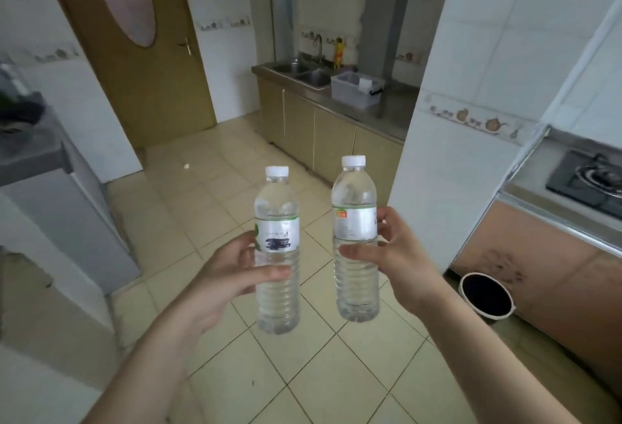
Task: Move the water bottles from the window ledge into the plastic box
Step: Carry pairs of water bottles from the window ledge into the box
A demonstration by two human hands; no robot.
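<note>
One capped water bottle (277, 248) is grasped upright by the left hand (222, 284) and another (355, 238) by the right hand (387, 255), well short of the plastic box (355, 90).

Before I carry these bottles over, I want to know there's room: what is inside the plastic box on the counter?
The grey plastic box by the sink holds something white at its right end; its near wall hides the bottom, so the free space is unclear.
</note>
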